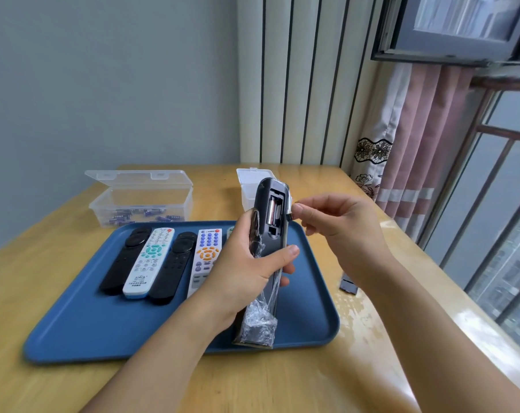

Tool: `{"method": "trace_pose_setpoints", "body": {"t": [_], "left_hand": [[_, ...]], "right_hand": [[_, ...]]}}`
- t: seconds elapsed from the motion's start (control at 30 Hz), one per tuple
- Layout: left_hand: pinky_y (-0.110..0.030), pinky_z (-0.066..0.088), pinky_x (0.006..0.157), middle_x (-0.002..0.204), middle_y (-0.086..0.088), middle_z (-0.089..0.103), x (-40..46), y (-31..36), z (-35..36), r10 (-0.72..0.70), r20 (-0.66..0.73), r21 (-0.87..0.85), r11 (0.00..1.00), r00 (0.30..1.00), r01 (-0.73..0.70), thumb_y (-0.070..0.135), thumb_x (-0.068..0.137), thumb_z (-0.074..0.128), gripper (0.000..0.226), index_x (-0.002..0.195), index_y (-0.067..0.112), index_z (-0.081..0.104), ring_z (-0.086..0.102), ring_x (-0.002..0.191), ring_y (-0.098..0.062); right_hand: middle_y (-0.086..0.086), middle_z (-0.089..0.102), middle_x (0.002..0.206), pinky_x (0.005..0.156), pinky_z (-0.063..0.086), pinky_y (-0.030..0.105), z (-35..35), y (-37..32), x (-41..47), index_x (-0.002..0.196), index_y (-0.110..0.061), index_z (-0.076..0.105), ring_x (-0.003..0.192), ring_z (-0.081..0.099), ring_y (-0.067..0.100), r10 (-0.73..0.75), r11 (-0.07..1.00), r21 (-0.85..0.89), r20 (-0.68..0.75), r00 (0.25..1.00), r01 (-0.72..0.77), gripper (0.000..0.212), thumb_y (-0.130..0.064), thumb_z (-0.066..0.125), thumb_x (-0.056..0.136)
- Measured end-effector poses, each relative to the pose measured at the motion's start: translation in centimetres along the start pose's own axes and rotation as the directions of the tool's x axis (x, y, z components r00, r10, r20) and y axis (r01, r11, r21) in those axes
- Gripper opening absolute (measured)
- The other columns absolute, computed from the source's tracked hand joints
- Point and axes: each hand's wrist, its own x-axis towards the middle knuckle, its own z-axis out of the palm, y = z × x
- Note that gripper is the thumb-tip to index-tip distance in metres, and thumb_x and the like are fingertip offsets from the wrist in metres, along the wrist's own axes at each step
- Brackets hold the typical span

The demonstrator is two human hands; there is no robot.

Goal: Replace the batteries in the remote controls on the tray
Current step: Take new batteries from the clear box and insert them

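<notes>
My left hand holds a dark grey remote upright over the blue tray, its back toward me. Its battery compartment is open and a silvery battery sits inside. Crinkled clear plastic wrap covers the remote's lower end. My right hand pinches a small dark object against the remote's right edge, beside the compartment; whether it is a battery is unclear. Several other remotes lie face up on the tray: black, white with teal, black, white with orange.
An open clear box holding dark blue batteries stands behind the tray at the left. A second clear box is partly hidden behind the held remote. A dark cover piece lies on the wooden table right of the tray. Curtain and window are at the right.
</notes>
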Motion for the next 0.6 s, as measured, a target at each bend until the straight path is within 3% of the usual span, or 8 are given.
{"method": "trace_pose_setpoints", "body": {"t": [0.17, 0.27, 0.4, 0.5, 0.6], "left_hand": [[-0.033, 0.057, 0.061, 0.097, -0.016, 0.074, -0.17, 0.24, 0.3, -0.058, 0.071, 0.006, 0.998, 0.996, 0.058, 0.021, 0.102, 0.058, 0.021, 0.12, 0.033, 0.057, 0.072, 0.07, -0.024], [-0.038, 0.057, 0.056, 0.089, -0.021, 0.074, -0.07, 0.24, 0.39, -0.08, 0.089, -0.031, 0.996, 0.993, 0.083, 0.023, 0.105, 0.051, 0.013, 0.116, 0.028, 0.056, 0.07, 0.064, -0.031], [-0.038, 0.056, 0.053, 0.083, -0.024, 0.073, -0.05, 0.38, 0.49, -0.089, 0.088, -0.05, 0.994, 0.992, 0.094, 0.022, 0.106, 0.048, 0.01, 0.115, 0.022, 0.053, 0.067, 0.058, -0.032], [-0.04, 0.057, 0.053, 0.082, -0.025, 0.072, -0.02, 0.42, 0.48, -0.089, 0.085, -0.053, 0.994, 0.992, 0.093, 0.024, 0.106, 0.049, 0.009, 0.113, 0.022, 0.054, 0.066, 0.055, -0.032], [-0.04, 0.058, 0.053, 0.083, -0.026, 0.072, -0.08, 0.38, 0.57, -0.088, 0.085, -0.052, 0.994, 0.993, 0.092, 0.024, 0.106, 0.049, 0.009, 0.113, 0.023, 0.055, 0.066, 0.055, -0.032]], "right_hand": [[0.008, 0.075, 0.08, 0.065, 0.053, 0.02, 0.13, -0.51, 0.01, 0.102, -0.01, 0.074, 0.064, 0.064, 0.008, -0.094, 0.985, -0.141, 0.065, 0.993, 0.103, 0.023, 0.005, 0.072, 0.086], [0.008, 0.076, 0.08, 0.065, 0.053, 0.018, 0.23, -0.77, -0.28, 0.108, -0.013, 0.065, 0.068, 0.071, 0.011, -0.141, 0.982, -0.121, 0.038, 0.989, 0.145, 0.036, 0.007, 0.076, 0.081], [0.001, 0.074, 0.075, 0.065, 0.055, 0.02, 0.75, -0.31, -0.51, 0.091, -0.006, 0.068, 0.069, 0.072, 0.011, -0.228, 0.949, -0.232, -0.039, 0.973, 0.213, 0.025, 0.003, 0.084, 0.074], [0.002, 0.075, 0.078, 0.068, 0.058, 0.026, 0.83, -0.02, -0.43, 0.089, -0.007, 0.073, 0.072, 0.073, 0.018, -0.244, 0.953, -0.204, -0.082, 0.966, 0.224, 0.019, -0.002, 0.085, 0.075], [0.001, 0.076, 0.078, 0.066, 0.057, 0.025, 0.78, 0.02, -0.26, 0.089, -0.012, 0.076, 0.07, 0.071, 0.014, -0.222, 0.957, -0.21, -0.09, 0.971, 0.199, 0.013, -0.008, 0.083, 0.078]]}}
